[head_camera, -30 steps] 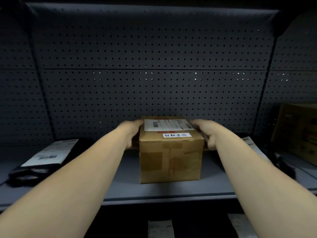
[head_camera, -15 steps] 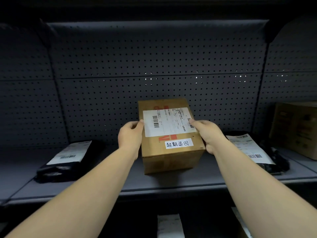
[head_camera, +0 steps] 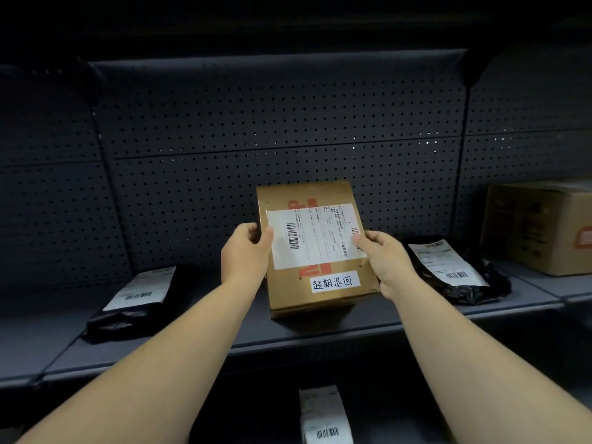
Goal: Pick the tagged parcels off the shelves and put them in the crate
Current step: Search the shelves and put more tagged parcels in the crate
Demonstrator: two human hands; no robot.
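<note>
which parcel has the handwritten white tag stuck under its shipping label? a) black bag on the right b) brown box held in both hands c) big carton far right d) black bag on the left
b: the small white tag with handwritten characters sits on the brown box, just below its shipping label, and the left hand and right hand grip that box by its sides.

I see a dark pegboard back panel behind the shelving, and a plain cardboard carton at far right.

left hand gripping, right hand gripping, arms outstretched
</note>
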